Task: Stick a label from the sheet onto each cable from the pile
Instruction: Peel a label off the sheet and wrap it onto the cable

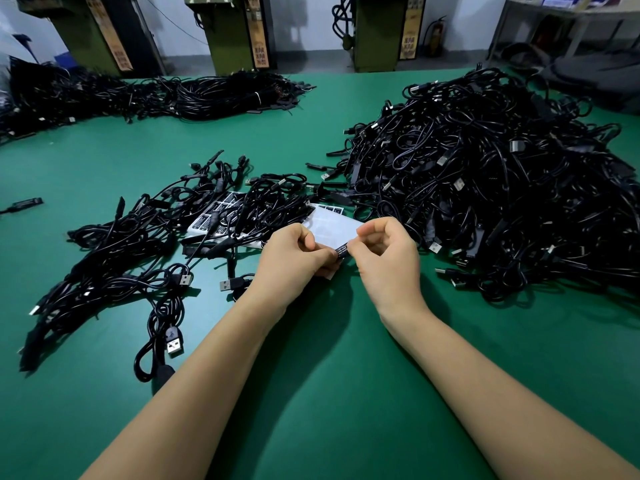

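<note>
Both forearms reached in from the near edge of the green table (311,393). My left hand (294,258) and right hand (388,254) met just in front of the label sheet (337,226), fingers curled, thumb and forefinger of each pinched together on one black label (341,252) with white print. Whether a cable part sat under the label, I could not tell; the fingers hid it.

Label judged very light, thin, floppy, tacky on one face: likely to curl or stick to skin. Best held by its extreme edges only, adhesive side kept off the fingertips.

Big pile (485,188) lay right of and beyond the sheet, close by. Smaller heap of cables (138,244) spread left of the sheet, partly over a second sheet (204,221). Cables judged limp, light, tangle-prone; take one by its stiff plug or moulded block.
</note>
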Available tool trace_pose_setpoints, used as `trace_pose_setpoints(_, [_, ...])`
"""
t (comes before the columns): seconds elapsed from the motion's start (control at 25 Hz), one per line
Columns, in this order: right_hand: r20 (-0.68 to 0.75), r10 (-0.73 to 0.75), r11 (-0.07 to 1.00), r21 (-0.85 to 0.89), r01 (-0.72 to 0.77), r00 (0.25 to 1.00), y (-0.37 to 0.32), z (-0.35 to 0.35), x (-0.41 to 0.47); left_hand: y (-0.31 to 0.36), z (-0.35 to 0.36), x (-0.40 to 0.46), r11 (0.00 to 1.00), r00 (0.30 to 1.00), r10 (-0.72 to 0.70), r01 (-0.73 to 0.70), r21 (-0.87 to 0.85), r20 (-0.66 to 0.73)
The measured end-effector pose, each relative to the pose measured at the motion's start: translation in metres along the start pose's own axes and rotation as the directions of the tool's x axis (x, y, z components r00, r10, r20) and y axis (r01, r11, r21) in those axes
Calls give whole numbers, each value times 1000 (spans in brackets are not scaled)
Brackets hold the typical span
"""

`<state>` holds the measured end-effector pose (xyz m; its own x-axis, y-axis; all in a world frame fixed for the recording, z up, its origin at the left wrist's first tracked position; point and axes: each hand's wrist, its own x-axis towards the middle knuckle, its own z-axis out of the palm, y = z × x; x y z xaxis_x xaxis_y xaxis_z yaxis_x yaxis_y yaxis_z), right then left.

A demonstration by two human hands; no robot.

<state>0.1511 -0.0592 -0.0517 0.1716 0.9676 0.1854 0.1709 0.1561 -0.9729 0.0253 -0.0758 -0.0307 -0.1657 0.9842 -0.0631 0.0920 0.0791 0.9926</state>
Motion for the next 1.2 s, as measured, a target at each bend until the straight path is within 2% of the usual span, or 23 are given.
trace_pose_setpoints(0.16, [-2,-65,996,-64,65,998,-4,-1,-3,-1,2,-1,1000,999,19,-19,2,-36])
trace_pose_setpoints(0.52, [1,-49,997,-57,49,999,-4,-3,-2,-1,1,1,1000,999,9,-10,-25,-39])
trace_pose_setpoints(0.88, [-18,-105,975,-196,100,994,-5,-1,-6,-2,3,-2,1000,998,19,-19,-9,-67])
trace_pose_setpoints(1.2, [-1,-103,971,-216,100,995,-4,-1,-6,0,4,-4,1000,998,17,-17,-1,-67])
